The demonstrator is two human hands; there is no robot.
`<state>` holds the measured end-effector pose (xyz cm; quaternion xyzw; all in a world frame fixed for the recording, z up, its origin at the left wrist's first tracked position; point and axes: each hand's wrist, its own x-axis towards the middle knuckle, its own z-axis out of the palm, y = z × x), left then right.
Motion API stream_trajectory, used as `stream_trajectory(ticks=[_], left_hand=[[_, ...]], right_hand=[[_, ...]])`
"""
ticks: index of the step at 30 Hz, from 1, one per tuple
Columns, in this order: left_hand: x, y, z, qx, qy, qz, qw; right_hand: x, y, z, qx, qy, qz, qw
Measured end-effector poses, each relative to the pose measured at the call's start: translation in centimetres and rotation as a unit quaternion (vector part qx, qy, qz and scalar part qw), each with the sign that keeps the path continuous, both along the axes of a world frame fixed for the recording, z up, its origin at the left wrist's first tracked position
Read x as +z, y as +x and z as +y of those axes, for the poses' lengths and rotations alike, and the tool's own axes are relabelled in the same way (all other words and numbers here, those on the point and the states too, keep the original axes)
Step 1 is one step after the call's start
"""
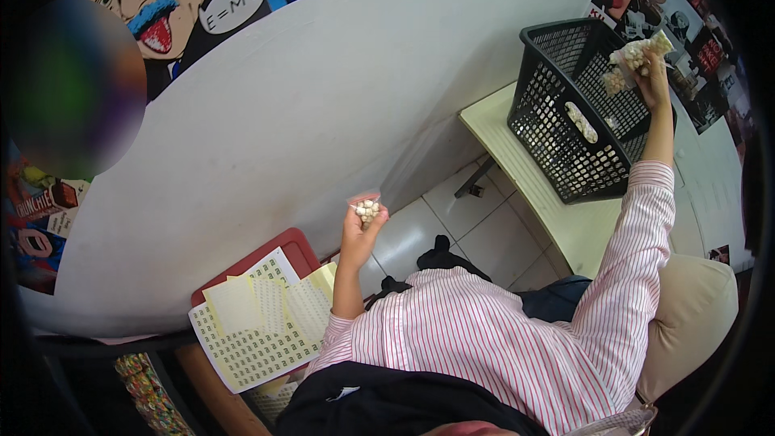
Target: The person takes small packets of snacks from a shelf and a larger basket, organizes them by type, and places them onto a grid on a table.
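Observation:
My left hand (355, 237) is closed on a small clear zip bag (367, 207) with a pinkish top edge, and white, rounded pieces show through its plastic. It is held up in front of my body, above the floor. At the far right my right hand (656, 87) reaches over a dark grey perforated plastic basket (534, 85). Its fingers grip clear bags (639, 52) of whitish pieces; a second bag of more beige pieces hangs below the first. Pale contents show through the basket's handle slot, but most of its inside is hidden.
The basket stands on a pale yellow bench (583, 230) at the right. Sheets of printed labels (258, 347) lie on a red stool (299, 246) at the lower left. A curved white wall (323, 89) rises ahead, with a cushioned seat (693, 319) at the right.

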<state>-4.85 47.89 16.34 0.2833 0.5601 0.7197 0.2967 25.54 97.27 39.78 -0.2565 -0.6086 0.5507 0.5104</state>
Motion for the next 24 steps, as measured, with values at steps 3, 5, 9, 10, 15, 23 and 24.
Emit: stream_trajectory(ticks=[3, 5, 9, 10, 15, 23, 24], left_hand=[[-0.9, 0.2, -0.6, -0.013, -0.003, 0.000, 1.000], [-1.2, 0.2, -1.0, -0.008, -0.011, -0.007, 1.000], [-1.4, 0.3, -2.3, 0.025, -0.015, -0.014, 0.999], [-1.3, 0.5, -2.5, 0.035, -0.013, -0.012, 0.999], [0.2, 2.3, -3.9, 0.082, -0.029, -0.006, 0.996], [0.7, 5.8, -7.7, 0.099, -0.119, 0.022, 0.988], [0.6, 6.3, -8.1, 0.106, -0.107, 0.028, 0.988]], right_hand=[[0.6, 0.0, -0.3, -0.007, 0.013, 0.022, 1.000], [0.6, -0.4, -0.5, 0.005, 0.026, 0.042, 0.999], [0.4, -0.7, 0.8, 0.023, 0.039, 0.054, 0.997], [0.5, -0.5, 1.4, 0.031, 0.040, 0.054, 0.997], [-0.6, -1.1, 5.2, 0.039, 0.013, 0.077, 0.996], [-0.3, -5.6, 7.5, 0.055, 0.046, 0.117, 0.991], [0.2, -6.3, 4.7, 0.031, 0.054, 0.130, 0.990]])
